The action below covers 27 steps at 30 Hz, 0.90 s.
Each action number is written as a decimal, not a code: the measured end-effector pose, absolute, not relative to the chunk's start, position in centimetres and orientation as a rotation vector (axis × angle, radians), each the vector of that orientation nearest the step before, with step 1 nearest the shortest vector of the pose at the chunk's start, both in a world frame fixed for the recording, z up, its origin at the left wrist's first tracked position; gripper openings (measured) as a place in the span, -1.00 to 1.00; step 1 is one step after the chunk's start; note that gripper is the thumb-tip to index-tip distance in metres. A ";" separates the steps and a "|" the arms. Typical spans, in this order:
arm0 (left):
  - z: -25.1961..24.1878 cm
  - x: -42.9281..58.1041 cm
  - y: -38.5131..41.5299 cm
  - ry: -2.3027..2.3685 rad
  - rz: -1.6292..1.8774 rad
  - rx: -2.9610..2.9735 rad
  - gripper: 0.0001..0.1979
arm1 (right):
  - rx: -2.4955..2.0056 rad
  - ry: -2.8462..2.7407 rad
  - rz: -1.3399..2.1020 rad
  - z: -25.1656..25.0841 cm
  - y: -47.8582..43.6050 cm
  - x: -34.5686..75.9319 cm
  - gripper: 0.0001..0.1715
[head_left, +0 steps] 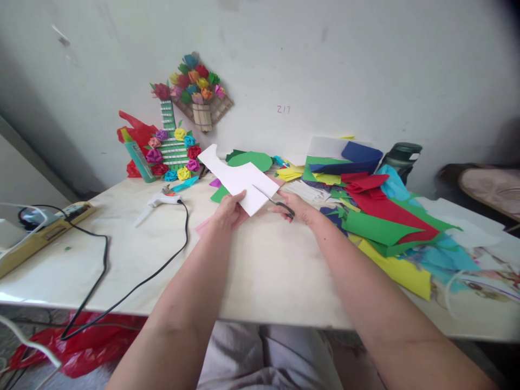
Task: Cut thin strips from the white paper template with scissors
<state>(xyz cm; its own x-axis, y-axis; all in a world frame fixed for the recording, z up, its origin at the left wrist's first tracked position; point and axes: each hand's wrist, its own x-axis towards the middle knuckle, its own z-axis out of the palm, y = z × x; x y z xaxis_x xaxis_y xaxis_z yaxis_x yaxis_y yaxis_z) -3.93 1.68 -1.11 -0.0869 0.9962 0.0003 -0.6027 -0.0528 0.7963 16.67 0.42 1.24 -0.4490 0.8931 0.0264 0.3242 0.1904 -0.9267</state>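
My left hand (231, 212) pinches the lower left edge of a white sheet of paper (244, 181), which is held above the table and has a narrow strip reaching up to the left. In my right hand (296, 208) is a pair of scissors (283, 206) with dark handles. Their blades lie across the lower right part of the sheet. Under the left hand a pink sheet (203, 223) shows in part. Behind the white sheet lies a green paper piece (252, 160).
A white glue gun (156, 201) with a black cord lies left, near a power strip (49, 235) and a glue bottle (138, 157). A paper-flower guitar (174, 149) leans on the wall. Coloured paper (390, 222) is heaped right, before a dark green bottle (402, 160).
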 end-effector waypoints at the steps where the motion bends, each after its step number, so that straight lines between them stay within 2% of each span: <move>1: -1.1 -3.9 1.7 0.764 1.524 0.702 -0.77 | -1.132 -1.880 1.252 1.1 0.5 16.7 -0.17; 15: -0.9 -3.2 1.3 0.758 1.483 0.742 -0.73 | -1.125 -1.812 1.381 1.2 0.3 16.9 -0.32; 27: -0.8 -3.1 1.2 0.786 1.485 0.693 -0.71 | -1.196 -1.868 1.258 1.1 0.6 16.8 -0.24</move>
